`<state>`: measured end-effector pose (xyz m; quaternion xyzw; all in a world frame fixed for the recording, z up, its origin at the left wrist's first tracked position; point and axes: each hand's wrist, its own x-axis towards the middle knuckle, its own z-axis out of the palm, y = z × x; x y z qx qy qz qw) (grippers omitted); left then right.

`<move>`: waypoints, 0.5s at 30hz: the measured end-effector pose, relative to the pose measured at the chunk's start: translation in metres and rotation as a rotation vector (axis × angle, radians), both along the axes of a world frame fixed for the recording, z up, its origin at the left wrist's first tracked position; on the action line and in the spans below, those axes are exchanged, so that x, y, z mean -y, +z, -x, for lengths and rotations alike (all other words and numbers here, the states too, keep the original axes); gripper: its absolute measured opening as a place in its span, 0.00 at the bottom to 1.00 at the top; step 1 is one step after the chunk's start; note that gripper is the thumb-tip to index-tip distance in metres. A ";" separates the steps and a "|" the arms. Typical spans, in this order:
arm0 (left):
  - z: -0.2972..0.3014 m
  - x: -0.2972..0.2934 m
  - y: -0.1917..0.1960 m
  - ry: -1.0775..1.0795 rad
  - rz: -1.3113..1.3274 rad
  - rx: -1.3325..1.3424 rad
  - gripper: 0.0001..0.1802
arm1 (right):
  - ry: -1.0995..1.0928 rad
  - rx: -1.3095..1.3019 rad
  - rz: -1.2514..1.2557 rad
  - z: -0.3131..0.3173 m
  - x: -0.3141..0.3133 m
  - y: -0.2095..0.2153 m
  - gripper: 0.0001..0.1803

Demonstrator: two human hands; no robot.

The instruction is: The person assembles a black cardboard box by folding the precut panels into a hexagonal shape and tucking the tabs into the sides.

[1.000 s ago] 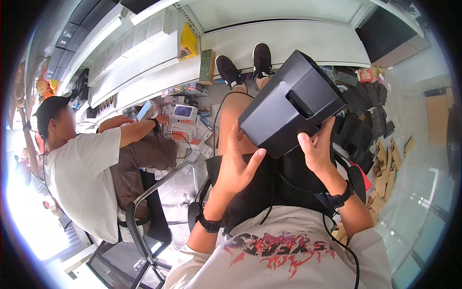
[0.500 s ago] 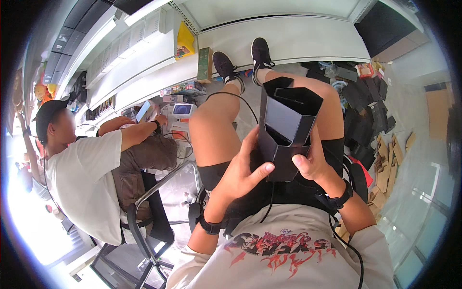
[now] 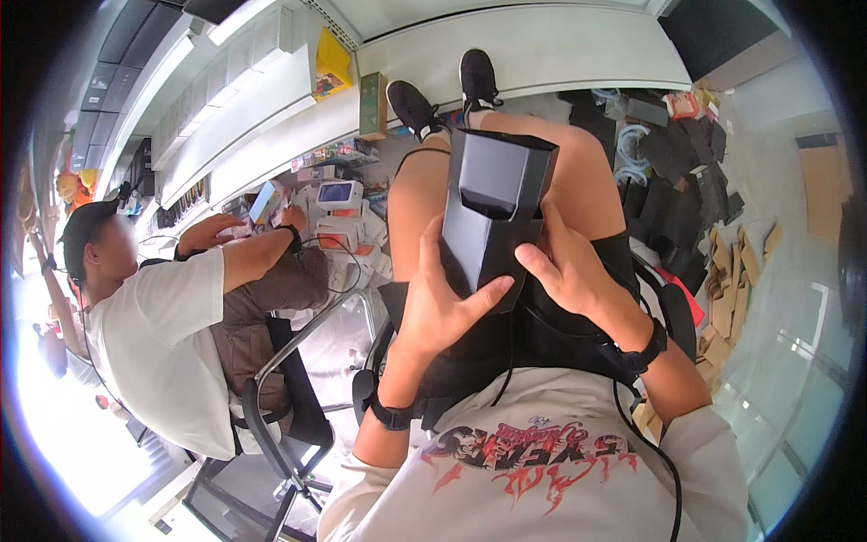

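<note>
**Dark box held on the lap with both hands**

A seated co-worker [image 3: 172, 334] worked at nine o'clock, well apart. The left hand [image 3: 442, 303] was pressed flat against the black folded box [image 3: 492, 212], thumb hooked under its lower edge. The right hand [image 3: 564, 271] clasped the other side. The box stood open-ended on the bare thighs; judged loosely gripped, it could tip toward twelve o'clock.

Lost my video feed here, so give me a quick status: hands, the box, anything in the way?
Left hand and right hand both gripping the dark box, open end up, over the lap. Nothing blocking it. Seated co-worker at left, apart.
</note>
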<state>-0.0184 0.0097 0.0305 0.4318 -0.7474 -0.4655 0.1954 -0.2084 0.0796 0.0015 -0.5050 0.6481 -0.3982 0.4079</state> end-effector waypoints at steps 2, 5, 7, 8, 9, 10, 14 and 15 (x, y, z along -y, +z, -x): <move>0.002 0.002 0.000 0.020 -0.036 0.005 0.54 | -0.015 -0.022 0.011 0.001 0.000 0.001 0.34; 0.000 0.005 -0.009 0.031 -0.046 -0.073 0.53 | -0.010 -0.051 -0.049 0.001 0.000 0.001 0.34; 0.003 0.004 -0.002 0.035 -0.059 -0.025 0.53 | 0.005 -0.067 -0.120 0.004 0.001 0.005 0.35; 0.004 0.004 0.000 0.047 -0.061 0.017 0.53 | 0.028 -0.087 -0.180 0.005 0.001 0.006 0.35; 0.003 0.005 -0.005 0.030 -0.007 -0.021 0.53 | 0.013 -0.079 -0.120 0.004 0.001 0.001 0.36; 0.002 0.005 -0.006 0.024 -0.012 -0.016 0.53 | 0.007 -0.075 -0.125 0.005 0.000 0.000 0.36; 0.001 0.005 -0.011 0.049 -0.134 -0.050 0.53 | 0.046 -0.099 -0.190 0.006 0.002 0.009 0.37; 0.001 0.006 -0.011 0.037 -0.107 -0.036 0.53 | 0.054 -0.092 -0.214 0.006 0.002 0.010 0.38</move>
